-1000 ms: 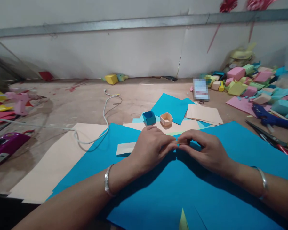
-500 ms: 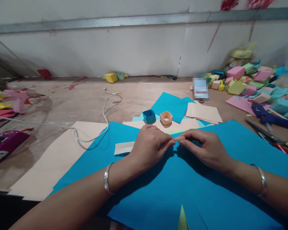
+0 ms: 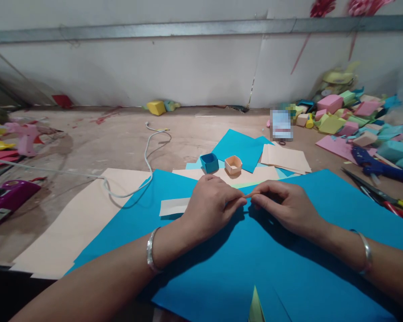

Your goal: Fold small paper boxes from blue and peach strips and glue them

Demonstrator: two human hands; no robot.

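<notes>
My left hand (image 3: 210, 203) and right hand (image 3: 289, 205) pinched a peach paper piece (image 3: 248, 195), blue sheet (image 3: 309, 264) lay underneath.

Place: papercraft workshop
Worktop (image 3: 114, 138): stained, large blue paper sheet (image 3: 289, 268) spread out
Tools: pink glue gun (image 3: 26, 139), blue glue gun (image 3: 372, 164), scissors (image 3: 369, 186)
Pile: small pastel paper boxes (image 3: 350, 129)
Wall (image 3: 188, 67): metal rail (image 3: 188, 30)

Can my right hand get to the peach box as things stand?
Probably yes: the peach box sits ahead and to the left of the right hand, with nothing visible standing between them, though that hand is pinching a peach strip.
</notes>
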